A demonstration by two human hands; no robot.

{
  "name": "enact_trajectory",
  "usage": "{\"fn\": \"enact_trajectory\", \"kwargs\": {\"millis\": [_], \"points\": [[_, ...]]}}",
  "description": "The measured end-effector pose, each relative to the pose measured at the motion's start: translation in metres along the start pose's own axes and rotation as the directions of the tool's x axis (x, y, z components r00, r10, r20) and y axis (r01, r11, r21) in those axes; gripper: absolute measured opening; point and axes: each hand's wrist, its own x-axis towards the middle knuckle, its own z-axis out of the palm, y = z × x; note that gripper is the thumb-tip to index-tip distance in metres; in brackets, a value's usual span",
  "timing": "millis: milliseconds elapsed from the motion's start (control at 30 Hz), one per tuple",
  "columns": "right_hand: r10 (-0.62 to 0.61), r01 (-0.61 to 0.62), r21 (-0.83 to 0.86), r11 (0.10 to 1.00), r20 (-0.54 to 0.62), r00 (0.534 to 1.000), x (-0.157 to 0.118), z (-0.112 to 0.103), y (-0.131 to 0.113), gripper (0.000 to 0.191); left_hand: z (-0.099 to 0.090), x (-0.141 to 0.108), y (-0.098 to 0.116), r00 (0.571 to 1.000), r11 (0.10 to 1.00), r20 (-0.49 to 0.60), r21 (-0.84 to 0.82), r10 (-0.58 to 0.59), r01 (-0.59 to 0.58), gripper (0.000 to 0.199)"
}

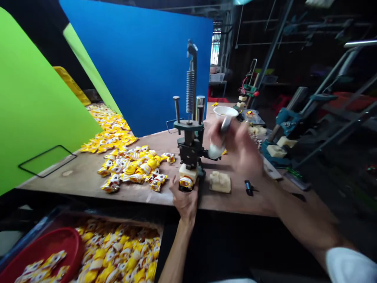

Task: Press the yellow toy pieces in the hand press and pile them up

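A dark hand press (189, 151) with a tall spring stands at the table's front edge. Under its head, a cream block (188, 172) sits above a small yellow and white piece (185, 182). My left hand (185, 198) is around that piece, thumb and fingers at its two sides. To the right of the press, my right hand (238, 147) is raised and blurred, its fingers wrapped round a metal handle (226, 125) with a white rounded end (216, 151). A second cream block (220, 182) lies on the table below it.
Yellow and white pieces (135, 167) are heaped left of the press. More fill a bin (160, 232) below, beside a red basin (75, 243). A blue panel (147, 70) stands behind. A white bowl (225, 112), a small black tool (249, 188) and another press (287, 124) are rightward.
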Motion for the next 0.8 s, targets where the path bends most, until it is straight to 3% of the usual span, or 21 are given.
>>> {"fn": "enact_trajectory", "kwargs": {"millis": [67, 133, 167, 267, 333, 367, 433, 533, 600, 700, 767, 800], "points": [[0.164, -0.174, -0.032, 0.984, -0.203, 0.965, 0.031, -0.045, 0.018, 0.077, 0.002, 0.0, 0.003, 0.997, 0.998, -0.037, 0.021, -0.063, 0.064, 0.093], [0.334, -0.388, -0.309, 0.868, -0.213, 0.918, 0.04, -0.083, 0.056, 0.086, 0.001, 0.001, 0.002, 0.998, 0.998, -0.025, 0.012, -0.064, 0.064, 0.09], [0.381, -0.435, -0.408, 0.803, -0.208, 0.901, 0.035, -0.096, 0.078, 0.081, -0.001, 0.002, 0.001, 0.999, 0.999, -0.004, -0.005, -0.043, 0.043, 0.084], [0.417, -0.43, -0.606, 0.67, -0.172, 0.892, -0.001, -0.117, 0.14, 0.04, -0.007, 0.003, 0.0, 0.998, 0.998, 0.059, -0.061, 0.037, -0.033, 0.06], [0.423, -0.38, -0.7, 0.605, -0.123, 0.898, -0.028, -0.122, 0.166, 0.011, -0.014, 0.003, 0.004, 0.992, 0.992, 0.068, -0.077, 0.109, -0.104, 0.05], [0.428, -0.352, -0.739, 0.575, -0.094, 0.899, -0.039, -0.125, 0.174, 0.013, -0.018, 0.003, 0.007, 0.988, 0.987, 0.052, -0.067, 0.148, -0.145, 0.048], [0.443, -0.292, -0.796, 0.53, -0.035, 0.896, -0.056, -0.131, 0.186, 0.029, -0.027, 0.005, 0.014, 0.978, 0.978, 0.013, -0.011, 0.21, -0.21, 0.047], [0.46, -0.221, -0.849, 0.479, 0.029, 0.887, -0.07, -0.142, 0.197, 0.034, -0.045, 0.02, 0.017, 0.967, 0.957, 0.001, 0.143, 0.256, -0.254, 0.047], [0.464, -0.188, -0.877, 0.442, 0.045, 0.885, -0.077, -0.147, 0.198, 0.034, -0.059, 0.036, 0.014, 0.945, 0.923, 0.082, 0.204, 0.316, -0.327, 0.048], [0.454, -0.176, -0.9, 0.399, 0.027, 0.891, -0.088, -0.151, 0.186, 0.039, -0.085, 0.061, 0.009, 0.866, 0.898, 0.303, 0.066, 0.398, -0.436, 0.047], [0.478, -0.279, -0.854, 0.439, -0.041, 0.878, -0.094, -0.149, 0.169, 0.047, -0.101, 0.075, 0.005, 0.848, 0.933, 0.401, -0.056, 0.347, -0.356, 0.044], [0.502, -0.37, -0.794, 0.482, -0.097, 0.86, -0.096, -0.147, 0.159, 0.049, -0.108, 0.081, 0.002, 0.861, 0.954, 0.414, -0.083, 0.295, -0.287, 0.041]]}}
